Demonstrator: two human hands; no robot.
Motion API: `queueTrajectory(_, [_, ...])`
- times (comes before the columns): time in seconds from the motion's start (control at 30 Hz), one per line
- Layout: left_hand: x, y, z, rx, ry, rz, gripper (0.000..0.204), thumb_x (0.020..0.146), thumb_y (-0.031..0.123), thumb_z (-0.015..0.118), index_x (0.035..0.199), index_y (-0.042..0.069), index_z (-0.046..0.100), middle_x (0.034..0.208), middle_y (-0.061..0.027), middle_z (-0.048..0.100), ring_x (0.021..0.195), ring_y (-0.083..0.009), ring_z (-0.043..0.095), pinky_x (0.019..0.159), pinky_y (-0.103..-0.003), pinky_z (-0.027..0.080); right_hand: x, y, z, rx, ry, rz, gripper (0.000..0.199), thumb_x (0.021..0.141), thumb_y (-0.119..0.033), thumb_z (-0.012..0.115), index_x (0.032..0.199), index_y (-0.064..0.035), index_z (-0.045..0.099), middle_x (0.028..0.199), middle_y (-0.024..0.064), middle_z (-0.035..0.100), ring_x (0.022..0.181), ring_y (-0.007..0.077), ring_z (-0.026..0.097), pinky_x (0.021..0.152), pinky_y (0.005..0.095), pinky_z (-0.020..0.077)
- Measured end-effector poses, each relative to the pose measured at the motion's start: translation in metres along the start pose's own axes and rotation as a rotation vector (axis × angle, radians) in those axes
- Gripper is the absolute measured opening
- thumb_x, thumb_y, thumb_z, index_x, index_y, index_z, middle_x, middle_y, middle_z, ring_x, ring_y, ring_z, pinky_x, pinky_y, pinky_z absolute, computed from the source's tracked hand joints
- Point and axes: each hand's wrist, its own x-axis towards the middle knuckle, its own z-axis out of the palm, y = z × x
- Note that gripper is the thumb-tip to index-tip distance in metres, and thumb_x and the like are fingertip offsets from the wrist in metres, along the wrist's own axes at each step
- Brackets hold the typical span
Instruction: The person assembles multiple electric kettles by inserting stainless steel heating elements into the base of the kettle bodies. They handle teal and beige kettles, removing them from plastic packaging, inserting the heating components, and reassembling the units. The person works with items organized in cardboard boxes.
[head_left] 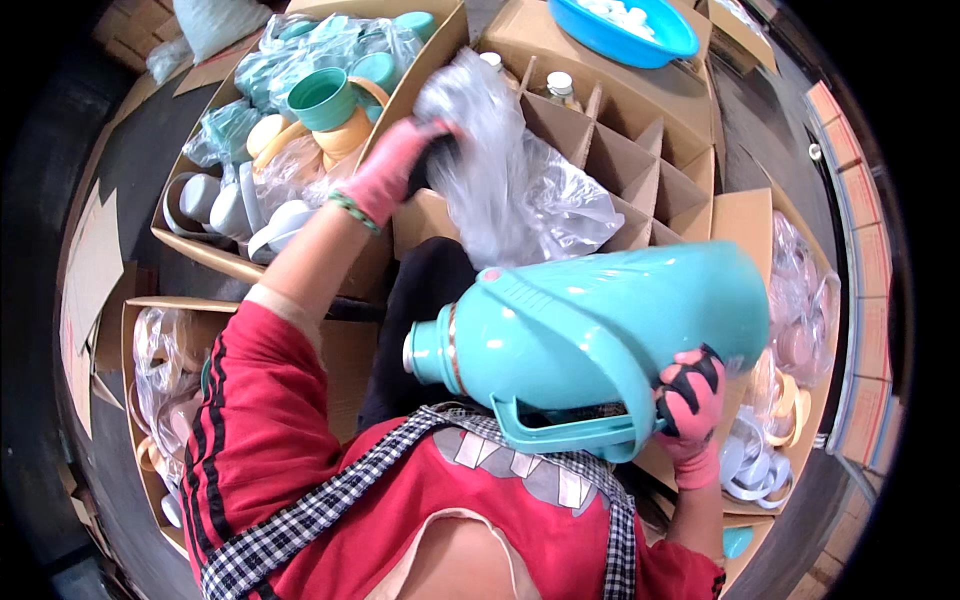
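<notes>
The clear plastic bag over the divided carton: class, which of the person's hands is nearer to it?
Left. The left hand grips the clear plastic bag at its top edge. The right hand is below it, holding the turquoise flask by its handle.

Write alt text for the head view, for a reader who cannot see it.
A person's gloved right hand holds a turquoise flask by its handle, lying sideways, while the gloved left hand grips a clear plastic bag above a divided carton. Boxes of cups and lids surround them; a blue bowl sits at the top.
</notes>
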Motion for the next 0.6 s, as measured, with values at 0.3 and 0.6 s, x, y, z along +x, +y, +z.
queueTrajectory(0.3, [0.016, 0.104, 0.089, 0.207, -0.451, 0.489, 0.025, 0.078, 0.015, 0.061, 0.098, -0.001, 0.058, 0.092, -0.0039, 0.06, 0.083, -0.0119, 0.056, 0.077, -0.025, 0.043, 0.072, -0.005, 0.012, 0.197, -0.071, -0.553, 0.017, 0.06, -0.016, 0.057, 0.075, -0.0082, 0.053, 0.084, 0.0069, 0.05, 0.089, 0.0283, 0.051, 0.079, 0.041, 0.0434])
queueTrajectory(0.6, [0.037, 0.043, 0.159, 0.137, -0.301, 0.285, 0.032, 0.085, 0.032, 0.053, 0.1, 0.003, 0.057, 0.085, 0.0016, 0.054, 0.077, -0.0071, 0.047, 0.066, -0.021, 0.039, 0.048, -0.001, 0.038, 0.21, -0.018, -0.413, 0.026, 0.057, -0.015, 0.057, 0.082, -0.0081, 0.054, 0.104, 0.0097, 0.052, 0.101, 0.0308, 0.049, 0.084, 0.04, 0.0423])
